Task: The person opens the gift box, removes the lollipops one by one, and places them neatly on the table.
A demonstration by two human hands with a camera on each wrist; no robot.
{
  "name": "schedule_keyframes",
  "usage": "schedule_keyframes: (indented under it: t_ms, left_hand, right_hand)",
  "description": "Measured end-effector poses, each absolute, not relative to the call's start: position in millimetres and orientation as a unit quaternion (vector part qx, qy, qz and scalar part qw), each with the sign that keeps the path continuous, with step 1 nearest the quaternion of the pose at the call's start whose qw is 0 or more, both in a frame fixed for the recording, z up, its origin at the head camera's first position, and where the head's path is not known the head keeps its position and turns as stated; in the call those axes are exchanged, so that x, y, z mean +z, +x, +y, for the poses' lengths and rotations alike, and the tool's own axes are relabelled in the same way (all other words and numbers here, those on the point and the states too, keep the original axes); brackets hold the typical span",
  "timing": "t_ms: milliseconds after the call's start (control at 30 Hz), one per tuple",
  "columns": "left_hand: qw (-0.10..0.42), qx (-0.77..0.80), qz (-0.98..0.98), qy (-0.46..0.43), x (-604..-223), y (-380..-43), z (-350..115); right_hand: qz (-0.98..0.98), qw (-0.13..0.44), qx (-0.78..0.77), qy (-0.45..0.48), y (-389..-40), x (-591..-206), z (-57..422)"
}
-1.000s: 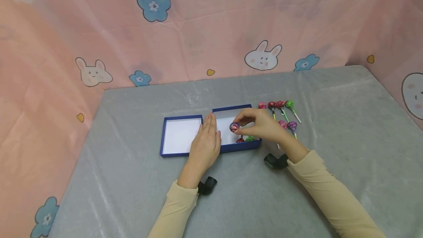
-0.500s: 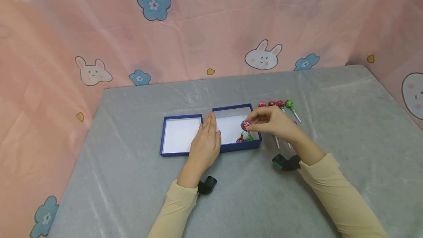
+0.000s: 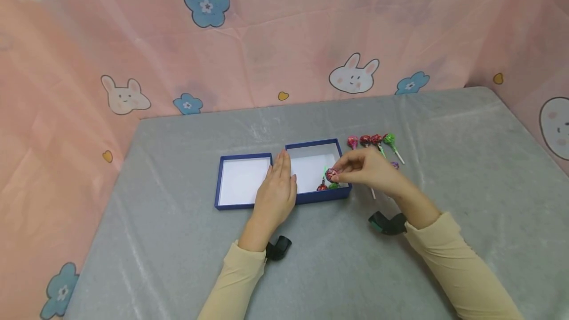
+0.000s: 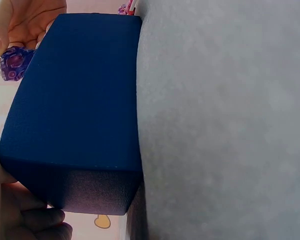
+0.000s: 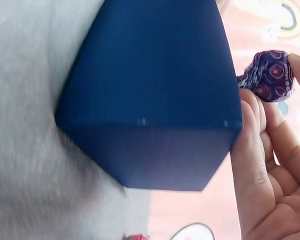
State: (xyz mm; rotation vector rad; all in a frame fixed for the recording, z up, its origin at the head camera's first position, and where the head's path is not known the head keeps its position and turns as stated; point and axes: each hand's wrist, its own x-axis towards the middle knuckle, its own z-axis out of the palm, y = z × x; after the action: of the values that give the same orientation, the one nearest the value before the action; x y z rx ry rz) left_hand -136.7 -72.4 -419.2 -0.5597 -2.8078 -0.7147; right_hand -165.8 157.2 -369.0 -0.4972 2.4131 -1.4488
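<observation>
My right hand (image 3: 366, 169) pinches a purple-wrapped lollipop (image 3: 331, 175) by its round head, over the right part of an open blue box (image 3: 322, 195) with a white inside. In the right wrist view the lollipop (image 5: 272, 75) sits above the box wall, thumb on one side and fingers on the other. A red lollipop (image 3: 322, 187) and a green lollipop (image 3: 334, 186) lie in the box by its front wall. My left hand (image 3: 276, 194) rests against the box's left end, fingers extended. The left wrist view shows this hand (image 4: 25, 215) partly hidden at the box corner.
A shallow blue-rimmed lid or tray (image 3: 243, 181), white inside, lies left of the box. Several lollipops (image 3: 389, 140) lie on the grey cloth (image 3: 467, 172) to the right, some hidden by my right hand. A pink printed curtain (image 3: 275, 38) hangs behind.
My right hand has moved right with the purple lollipop, then slightly lower toward the box's front right corner. My left hand has stayed in place.
</observation>
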Motion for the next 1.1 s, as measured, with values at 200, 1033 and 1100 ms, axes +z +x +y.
schedule_keyframes:
  t_ms: [200,1033,1100]
  left_hand:
    - [0.097,-0.241,-0.947,-0.186,-419.2,-136.5,-71.8]
    - [0.09,-0.241,-0.949,-0.183,-418.0,-135.8,-71.1]
    - [0.091,-0.24,-0.949,-0.184,-418.0,-135.7,-71.0]
  right_hand:
    - [0.837,0.116,-0.505,-0.175,-164.6,-370.9,148.5]
    - [0.696,0.067,-0.7,-0.146,-161.1,-363.5,185.1]
    - [0.688,0.064,-0.708,-0.145,-159.4,-362.4,191.4]
